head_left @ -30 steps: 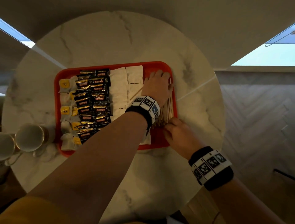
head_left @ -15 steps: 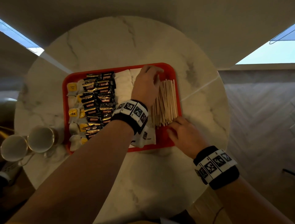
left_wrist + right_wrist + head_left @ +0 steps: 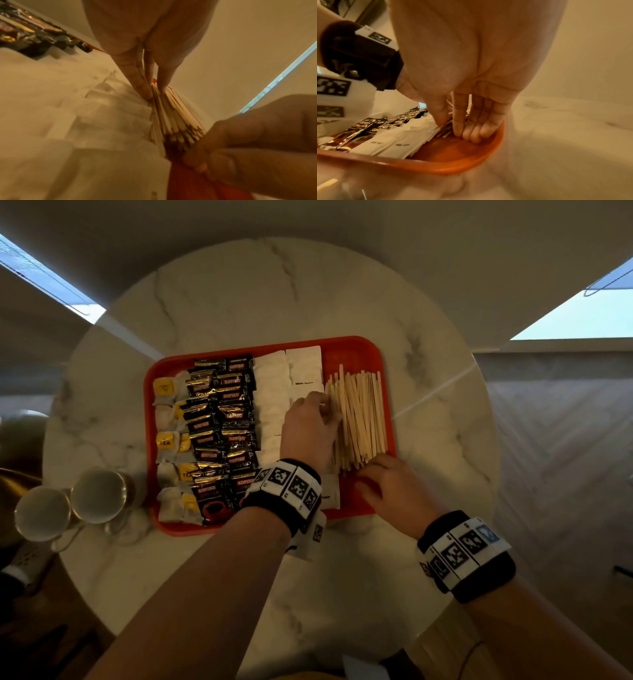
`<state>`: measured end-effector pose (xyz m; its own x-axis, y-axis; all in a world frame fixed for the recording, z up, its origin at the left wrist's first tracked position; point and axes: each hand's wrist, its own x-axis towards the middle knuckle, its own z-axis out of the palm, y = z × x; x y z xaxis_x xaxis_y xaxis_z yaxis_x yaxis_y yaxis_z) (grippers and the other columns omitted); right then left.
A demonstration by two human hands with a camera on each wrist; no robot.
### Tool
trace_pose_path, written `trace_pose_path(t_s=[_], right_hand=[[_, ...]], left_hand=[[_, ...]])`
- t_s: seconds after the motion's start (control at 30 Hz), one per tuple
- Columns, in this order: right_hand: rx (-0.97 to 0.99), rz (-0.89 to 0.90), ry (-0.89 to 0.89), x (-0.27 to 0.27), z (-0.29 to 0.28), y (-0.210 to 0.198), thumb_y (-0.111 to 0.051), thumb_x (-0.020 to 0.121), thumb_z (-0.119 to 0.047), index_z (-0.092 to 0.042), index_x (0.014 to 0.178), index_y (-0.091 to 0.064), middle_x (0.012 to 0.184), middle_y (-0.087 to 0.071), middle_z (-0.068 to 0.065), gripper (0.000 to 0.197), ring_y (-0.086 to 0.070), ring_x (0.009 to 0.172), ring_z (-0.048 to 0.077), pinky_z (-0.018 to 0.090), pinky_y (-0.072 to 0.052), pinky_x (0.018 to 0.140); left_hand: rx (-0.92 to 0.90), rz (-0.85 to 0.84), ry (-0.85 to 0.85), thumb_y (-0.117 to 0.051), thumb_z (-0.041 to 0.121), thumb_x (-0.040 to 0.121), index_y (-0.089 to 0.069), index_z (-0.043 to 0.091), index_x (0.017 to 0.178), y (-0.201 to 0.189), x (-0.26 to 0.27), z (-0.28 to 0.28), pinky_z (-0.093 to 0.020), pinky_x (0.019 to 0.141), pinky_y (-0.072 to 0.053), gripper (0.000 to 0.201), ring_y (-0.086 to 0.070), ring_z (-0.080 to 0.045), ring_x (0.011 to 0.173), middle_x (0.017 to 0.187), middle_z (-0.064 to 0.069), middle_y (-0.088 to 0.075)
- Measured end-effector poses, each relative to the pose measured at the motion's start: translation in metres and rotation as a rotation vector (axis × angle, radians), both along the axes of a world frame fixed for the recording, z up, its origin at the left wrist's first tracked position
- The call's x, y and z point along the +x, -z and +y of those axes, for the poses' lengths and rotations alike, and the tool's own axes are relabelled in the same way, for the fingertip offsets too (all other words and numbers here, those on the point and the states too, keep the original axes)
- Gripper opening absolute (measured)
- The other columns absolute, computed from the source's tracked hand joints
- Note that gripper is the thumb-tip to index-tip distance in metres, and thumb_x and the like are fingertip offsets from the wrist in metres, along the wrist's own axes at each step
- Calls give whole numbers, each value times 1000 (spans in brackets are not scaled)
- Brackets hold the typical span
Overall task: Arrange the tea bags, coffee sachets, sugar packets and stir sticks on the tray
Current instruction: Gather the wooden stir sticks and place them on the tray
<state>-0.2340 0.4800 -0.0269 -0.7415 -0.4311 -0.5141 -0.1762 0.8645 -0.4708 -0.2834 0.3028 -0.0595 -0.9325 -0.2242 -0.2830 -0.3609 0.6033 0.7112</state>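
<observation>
- Since half a second ago, the left hand [image 3: 310, 428] has drawn back from the far end of the tray to the left flank of the stir sticks; the right hand [image 3: 390, 487] has stayed at their near ends.
- Round marble table [image 3: 274, 302]: carries everything, with two cups [image 3: 73, 505] at its left edge.
- Red tray [image 3: 352, 350]: holds four columns side by side, probably so each kind stays separate.
- Coffee sachets [image 3: 222, 433]: two dark overlapping rows, second from left.
- Sugar packets [image 3: 274, 398]: white rows between the coffee and the sticks.
- Tea bags [image 3: 168, 440]: leftmost column, yellow tags showing.
- Stir sticks [image 3: 359, 416]: a loose bundle along the tray's right side, running near to far.
- Left hand: straight fingers [image 3: 137, 75] pressed together against the bundle's side, seemingly to square it up.
- Right hand: fingers [image 3: 471, 121] held together, tips on the tray floor at the stick ends, likely acting as a stop.
</observation>
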Motion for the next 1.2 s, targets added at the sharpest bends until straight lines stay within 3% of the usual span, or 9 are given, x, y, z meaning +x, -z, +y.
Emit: trace_pose_path(t_s=[0.1, 0.2, 0.27, 0.4, 0.5, 0.7, 0.8, 1.0, 1.2], right_hand=[[-30, 21, 52, 2, -3, -2, -53, 101, -32, -18, 122, -68, 120, -58, -3, 30, -57, 102, 14, 22, -45, 88], [-39, 10, 44, 7, -5, -3, -52, 102, -33, -20, 117, -69, 114, -58, -6, 26, -50, 92, 7, 17, -37, 81], [-30, -13, 27, 13, -8, -2, -51, 102, -34, -21, 116, -70, 116, -59, -7, 27, -54, 96, 9, 18, -41, 85], [6, -29, -11, 17, -19, 1, -48, 101, -30, -21, 124, -67, 126, -58, -3, 31, -57, 115, 18, 33, -48, 102], [38, -35, -39, 16, -27, 1, -47, 101, -29, -20, 133, -62, 133, -54, 0, 36, -52, 123, 22, 31, -41, 108], [11, 34, 52, 15, -36, 5, -54, 99, -25, -17, 134, -59, 134, -51, 4, 37, -50, 126, 25, 32, -39, 110], [36, 14, 36, 20, -35, 6, -51, 100, -27, -18, 135, -59, 135, -52, 2, 37, -51, 124, 23, 30, -39, 108], [38, 30, 75, 17, -38, 6, -55, 99, -25, -18, 139, -56, 140, -48, 3, 41, -47, 131, 24, 31, -39, 110], [64, 29, 39, 23, -29, 3, -52, 101, -27, -22, 142, -54, 141, -49, -2, 41, -49, 129, 21, 30, -39, 112]], left_hand=[[21, 31, -25, -68, 22, 95, -65, 16, 120, 0, 2, 4, -42, 88, -58, 26, -65, -22, 97, 108, -4, -67], [-36, 116, -31, -62, 35, 98, -65, 17, 117, -7, -2, 2, -37, 82, -58, 26, -64, -19, 90, 105, -1, -65], [-87, 145, -10, -55, 39, 101, -65, 18, 117, -15, -13, 2, -33, 82, -55, 28, -63, -17, 92, 108, 0, -63], [-130, 162, 115, -50, 36, 103, -60, 19, 131, -21, -57, 8, -32, 100, -44, 34, -50, -21, 120, 130, -4, -57], [-188, 54, 266, -44, 41, 105, -54, 19, 141, -13, -80, 12, -40, 107, -40, 43, -44, -26, 132, 143, -6, -52], [-271, 97, 366, -45, 39, 105, -68, 11, 112, 3, -74, 13, -43, 90, -48, 38, -58, -28, 102, 110, -8, -64], [-236, 118, 359, -47, 38, 104, -66, 14, 121, 5, -73, 12, -43, 92, -48, 35, -58, -26, 105, 114, -7, -64], [-333, 123, 381, -46, 38, 104, -69, 14, 113, 6, -75, 13, -40, 86, -47, 35, -60, -26, 98, 106, -6, -65], [-291, 133, 432, -46, 38, 104, -67, 16, 124, 6, -79, 18, -41, 96, -47, 36, -60, -24, 109, 117, -4, -65]])
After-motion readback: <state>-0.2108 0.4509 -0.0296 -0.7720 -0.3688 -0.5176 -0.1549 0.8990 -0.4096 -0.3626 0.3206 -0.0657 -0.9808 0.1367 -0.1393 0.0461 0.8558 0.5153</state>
